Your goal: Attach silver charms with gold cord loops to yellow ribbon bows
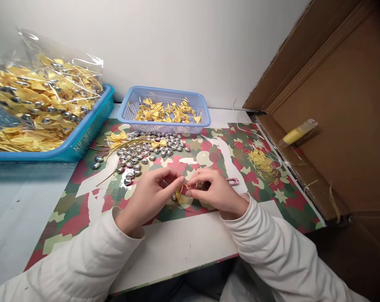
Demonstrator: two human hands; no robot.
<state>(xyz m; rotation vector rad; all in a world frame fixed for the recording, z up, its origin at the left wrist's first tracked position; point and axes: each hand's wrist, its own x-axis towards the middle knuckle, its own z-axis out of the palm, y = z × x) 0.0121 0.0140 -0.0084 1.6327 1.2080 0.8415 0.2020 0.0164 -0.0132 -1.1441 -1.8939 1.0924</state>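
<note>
Our left hand [148,195] and right hand [213,191] meet near the middle of the mat [82,201], fingertips pinched together on a small yellow bow [180,196] with a thin loop of thread; both hands are closed on it, holding it just above the mat. A silver bead seems to sit right under the bow, though our fingers hide most of it.

What we judge could go wrong: the thread is fine and slippery, so a loose pinch could let the loop slide out or the bow twist. The silver beads [145,153] heaped just beyond our left hand are smooth, rounded and shiny; a nudge from a knuckle or sleeve could send them rolling off the glossy mat. The small pink clip [233,181] lies just beside our right hand and could snag the thread.

Further off, a pale blue mesh basket [164,126] holds crinkled satin bows, and at far left a blue tray [82,142] carries a crackly clear bag [45,92] of finished pieces. Yellow thread scraps [262,163] lie tangled at right, near a stiff brown cardboard box [334,105] with a yellow tube [298,132] in it.
</note>
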